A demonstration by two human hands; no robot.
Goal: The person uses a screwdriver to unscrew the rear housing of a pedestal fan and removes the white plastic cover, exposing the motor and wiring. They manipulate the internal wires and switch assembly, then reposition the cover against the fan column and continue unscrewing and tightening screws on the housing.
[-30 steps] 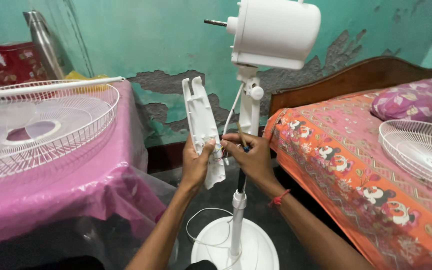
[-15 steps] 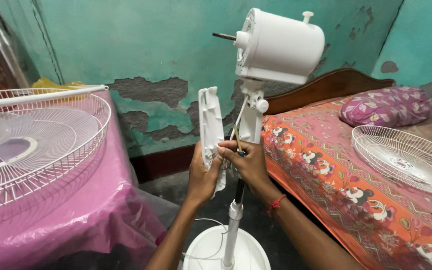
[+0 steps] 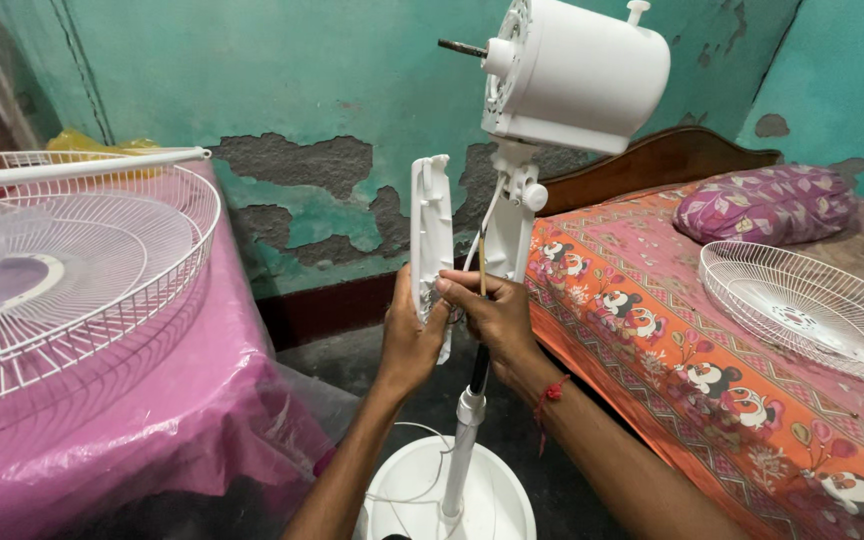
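Together, left hand [image 3: 407,345] and right hand [image 3: 492,315] grip the white panel [image 3: 431,235] beside the fan pole [image 3: 472,400].

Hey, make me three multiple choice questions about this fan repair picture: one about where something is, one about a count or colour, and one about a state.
1. Where does the wire guard with the centre ring lie?
A. on the bed
B. on the floor
C. on the fan base

2. How many wire guards are in view?
A. one
B. two
C. four

3. How is the white panel held?
A. lying flat on the bed
B. upright, apart from the column
C. screwed shut on the column

Answers:
1 A: it rests on the patterned bedspread.
2 B: one on the bed, one on the pink table cover.
3 B: the left hand holds it standing beside the column, white wires between them, with the right hand at its lower end.
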